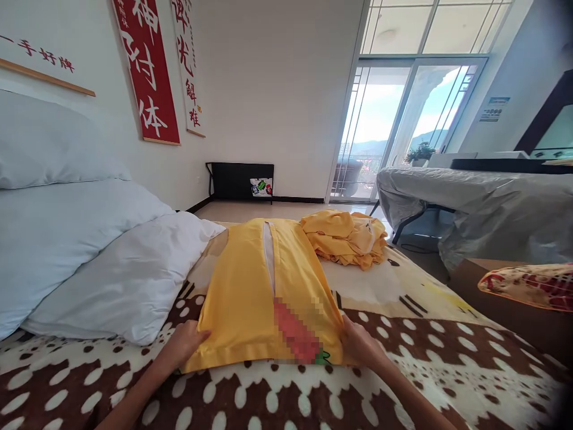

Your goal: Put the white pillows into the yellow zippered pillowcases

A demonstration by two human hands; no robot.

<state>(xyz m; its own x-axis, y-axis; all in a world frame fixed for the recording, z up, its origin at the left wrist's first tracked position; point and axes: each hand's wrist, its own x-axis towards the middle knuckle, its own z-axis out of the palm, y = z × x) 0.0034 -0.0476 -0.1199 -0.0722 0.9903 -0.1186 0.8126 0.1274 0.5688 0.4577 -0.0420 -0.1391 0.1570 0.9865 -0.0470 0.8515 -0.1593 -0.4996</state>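
Observation:
A yellow pillowcase (242, 286) lies spread nearly flat on the patterned blanket (250, 397). A long slit runs down its middle from the far edge, with a strip of white showing inside. Near its lower right is a red and green print, partly blurred out. My left hand (190, 343) is closed on the left edge close to the near corner. On the opposite edge, my right hand (358, 341) grips the fabric, its fingertips partly hidden. Just beyond, to the right, sits a crumpled heap of yellow cloth (342, 236) with a ruffled edge.
White pillows (116, 269) are piled along the left side. At right stand a plastic-covered table (447, 185) and a cardboard box (470, 280) with a red patterned cloth (532, 286) over it. A black folded panel (237, 182) leans against the far wall, left of glass doors (380, 125).

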